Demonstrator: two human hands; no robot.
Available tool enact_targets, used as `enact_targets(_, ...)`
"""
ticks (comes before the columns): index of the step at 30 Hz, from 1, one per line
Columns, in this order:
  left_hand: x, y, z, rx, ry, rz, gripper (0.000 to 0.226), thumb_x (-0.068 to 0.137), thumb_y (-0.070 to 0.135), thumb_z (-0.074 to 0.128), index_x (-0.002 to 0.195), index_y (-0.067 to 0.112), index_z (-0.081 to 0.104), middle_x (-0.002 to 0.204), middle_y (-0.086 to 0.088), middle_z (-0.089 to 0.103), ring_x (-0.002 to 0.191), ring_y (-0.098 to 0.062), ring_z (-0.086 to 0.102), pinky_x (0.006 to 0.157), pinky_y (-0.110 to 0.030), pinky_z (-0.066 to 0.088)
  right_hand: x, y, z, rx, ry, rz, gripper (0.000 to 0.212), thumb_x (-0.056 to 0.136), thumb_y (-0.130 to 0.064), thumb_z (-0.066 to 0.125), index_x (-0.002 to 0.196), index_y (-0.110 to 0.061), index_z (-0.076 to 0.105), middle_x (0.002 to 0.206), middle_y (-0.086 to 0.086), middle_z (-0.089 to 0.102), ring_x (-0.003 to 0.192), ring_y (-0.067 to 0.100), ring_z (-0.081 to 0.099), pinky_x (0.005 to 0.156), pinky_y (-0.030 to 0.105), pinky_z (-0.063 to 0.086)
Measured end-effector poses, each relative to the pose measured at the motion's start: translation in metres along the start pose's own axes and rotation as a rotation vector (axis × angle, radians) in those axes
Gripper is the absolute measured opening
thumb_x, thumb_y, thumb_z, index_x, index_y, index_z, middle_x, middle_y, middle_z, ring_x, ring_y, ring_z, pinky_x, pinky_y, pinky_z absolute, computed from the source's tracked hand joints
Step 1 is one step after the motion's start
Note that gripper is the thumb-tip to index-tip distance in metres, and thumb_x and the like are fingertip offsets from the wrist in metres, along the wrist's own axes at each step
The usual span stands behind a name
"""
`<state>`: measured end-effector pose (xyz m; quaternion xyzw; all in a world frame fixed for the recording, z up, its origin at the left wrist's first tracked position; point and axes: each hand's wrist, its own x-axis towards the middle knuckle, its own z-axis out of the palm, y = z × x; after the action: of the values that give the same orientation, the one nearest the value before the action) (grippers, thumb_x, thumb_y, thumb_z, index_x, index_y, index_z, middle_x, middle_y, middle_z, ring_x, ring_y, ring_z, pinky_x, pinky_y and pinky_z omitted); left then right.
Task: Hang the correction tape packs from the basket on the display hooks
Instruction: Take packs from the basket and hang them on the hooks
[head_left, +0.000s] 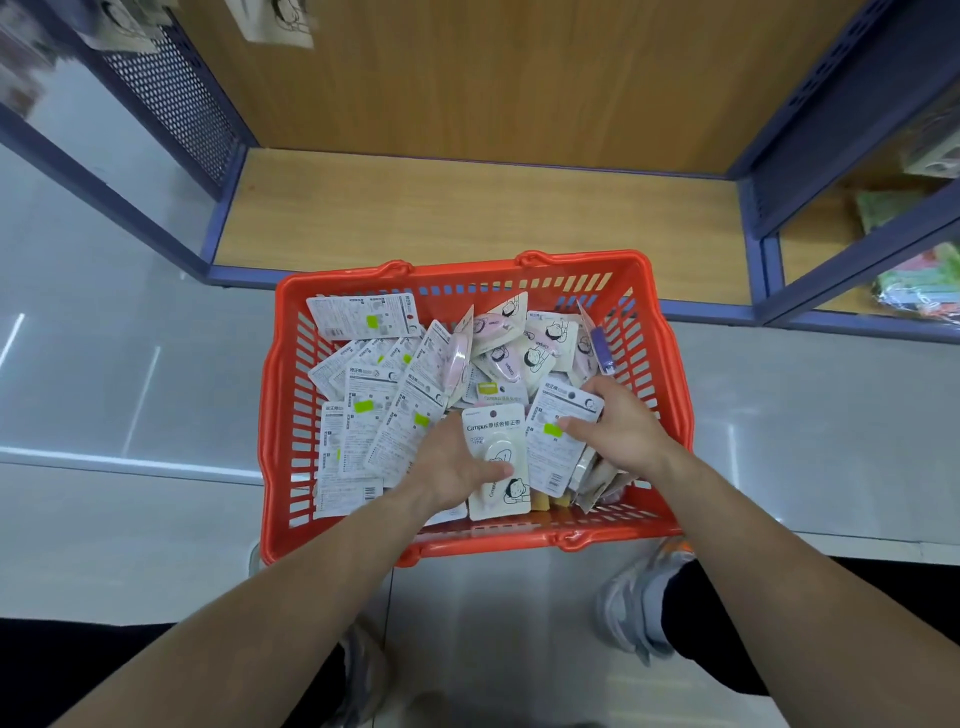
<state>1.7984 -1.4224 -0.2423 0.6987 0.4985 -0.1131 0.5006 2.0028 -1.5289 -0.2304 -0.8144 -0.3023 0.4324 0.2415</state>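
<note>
Retail shop, probably stationery. A red plastic shopping basket (467, 267) full of carded correction tape packs (363, 317) sits on the floor at a blue metal display rack (810, 135) with a perforated side panel (176, 98). More packaged goods (919, 286) are on the next shelf, too blurred to identify.

Basket (457, 271) top open, walls on all four sides. Packs (374, 415) fill its floor. Beyond basket: shelf (467, 218) bay open, blue posts (226, 208) flanking.

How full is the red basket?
Fairly full: packs cover the bottom of the basket in an overlapping heap, some leaning on its far wall. The left hand grips one pack, the right hand another.
</note>
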Motion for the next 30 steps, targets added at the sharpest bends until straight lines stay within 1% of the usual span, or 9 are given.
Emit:
enact_targets(2, 0.005, -0.007, -0.001, -0.027, 0.008, -0.006, 0.078, 0.049, 0.054, 0.092, 0.114, 0.026, 0.06, 0.113, 0.007, 0.068, 0.106, -0.015, 0.065, 0.098, -0.041, 0.054, 0.002, -0.002, -0.001, 0.028, -0.049, 0.004, 0.025, 0.091, -0.019, 0.077, 0.094, -0.027, 0.054, 0.104, -0.003, 0.067, 0.088, 0.01, 0.066, 0.064, 0.023, 0.046)
enact_targets(6, -0.002, -0.004, -0.007, -0.107, -0.051, 0.007, 0.081, 0.07, 0.029, 0.093, 0.135, 0.018, 0.047, 0.123, 0.003, 0.065, 0.115, -0.019, 0.061, 0.1, -0.038, 0.051, 0.005, -0.012, 0.002, 0.158, -0.04, 0.009, 0.023, 0.091, -0.01, 0.075, 0.099, -0.025, 0.058, 0.104, 0.0, 0.07, 0.084, 0.013, 0.07, 0.062, 0.023, 0.052)
enact_targets(9, -0.002, 0.004, -0.022, -0.217, -0.026, 0.012, 0.071, 0.077, 0.018, 0.09, 0.131, 0.016, 0.043, 0.111, 0.008, 0.064, 0.103, -0.01, 0.063, 0.074, -0.015, 0.048, 0.008, -0.031, -0.001, 0.23, -0.007, -0.027, 0.023, 0.091, -0.007, 0.074, 0.096, -0.024, 0.06, 0.097, 0.001, 0.073, 0.085, 0.021, 0.073, 0.073, 0.037, 0.061)
enact_targets(14, 0.001, 0.035, -0.066, -0.463, 0.1, 0.081, 0.062, 0.079, 0.012, 0.088, 0.126, 0.022, 0.049, 0.105, 0.007, 0.071, 0.078, 0.002, 0.072, 0.053, -0.017, 0.055, 0.022, -0.078, -0.015, 0.629, 0.12, -0.091, 0.027, 0.093, -0.004, 0.072, 0.108, -0.023, 0.059, 0.104, -0.003, 0.076, 0.092, 0.011, 0.075, 0.074, 0.026, 0.061)
enact_targets(16, 0.006, 0.038, -0.071, -0.528, 0.127, 0.078, 0.048, 0.082, 0.012, 0.085, 0.122, 0.017, 0.058, 0.104, 0.004, 0.074, 0.071, 0.003, 0.072, 0.049, -0.016, 0.053, 0.028, -0.088, -0.01, 0.656, 0.102, -0.091, 0.023, 0.095, -0.005, 0.069, 0.11, -0.021, 0.06, 0.106, -0.005, 0.076, 0.098, 0.011, 0.074, 0.082, 0.031, 0.061)
enact_targets(20, 0.013, 0.029, -0.057, -0.536, 0.152, 0.065, 0.042, 0.085, 0.015, 0.082, 0.122, 0.018, 0.062, 0.105, 0.007, 0.075, 0.097, -0.012, 0.073, 0.063, -0.016, 0.053, 0.034, -0.082, 0.016, 0.54, 0.09, -0.003, 0.02, 0.095, -0.006, 0.069, 0.11, -0.014, 0.058, 0.112, 0.003, 0.073, 0.104, 0.021, 0.072, 0.094, 0.048, 0.059)
enact_targets(24, 0.02, 0.023, -0.043, -0.566, 0.141, 0.08, 0.052, 0.084, 0.015, 0.084, 0.123, 0.029, 0.053, 0.106, 0.015, 0.07, 0.089, 0.006, 0.068, 0.066, -0.011, 0.051, 0.035, -0.073, 0.023, 0.558, 0.11, 0.011, 0.019, 0.098, -0.008, 0.066, 0.114, -0.011, 0.057, 0.113, 0.005, 0.074, 0.103, 0.021, 0.073, 0.091, 0.051, 0.059)
enact_targets(28, 0.031, 0.021, -0.051, -0.601, 0.159, 0.044, 0.056, 0.08, 0.018, 0.087, 0.128, 0.024, 0.059, 0.112, 0.006, 0.075, 0.104, -0.013, 0.072, 0.087, -0.033, 0.057, 0.033, -0.068, 0.004, 0.532, 0.214, 0.003, 0.016, 0.1, -0.01, 0.063, 0.113, -0.014, 0.055, 0.115, 0.005, 0.073, 0.101, 0.019, 0.072, 0.076, 0.04, 0.061)
enact_targets(30, 0.035, 0.016, -0.058, -0.648, 0.185, 0.018, 0.046, 0.082, 0.018, 0.085, 0.123, 0.022, 0.063, 0.109, 0.004, 0.076, 0.103, -0.017, 0.073, 0.083, -0.035, 0.057, 0.03, -0.065, -0.012, 0.547, 0.31, -0.019, 0.016, 0.099, -0.01, 0.063, 0.106, -0.022, 0.055, 0.109, -0.002, 0.074, 0.095, 0.013, 0.073, 0.08, 0.045, 0.061)
